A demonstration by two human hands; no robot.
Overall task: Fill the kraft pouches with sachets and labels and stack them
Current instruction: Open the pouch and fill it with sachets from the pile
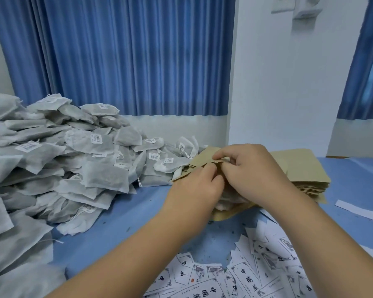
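Note:
Both hands meet at the mouth of one kraft pouch [202, 157] in the middle of the blue table [138, 211]. My left hand [194, 190] pinches the pouch's near edge. My right hand [246, 166] pinches its top flap from above. White sachets [228, 201] show under my hands, partly inside a kraft pouch. A stack of flat kraft pouches [304, 175] lies just right of my hands. A big heap of grey-white sachets [73, 160] with barcode stickers fills the left side. Printed paper labels [246, 276] lie scattered near the front edge.
Blue curtains [127, 61] hang behind the table, with a white pillar [284, 82] at the right. A white paper strip [360, 211] lies on the table at far right. Bare blue tabletop shows between the sachet heap and the labels.

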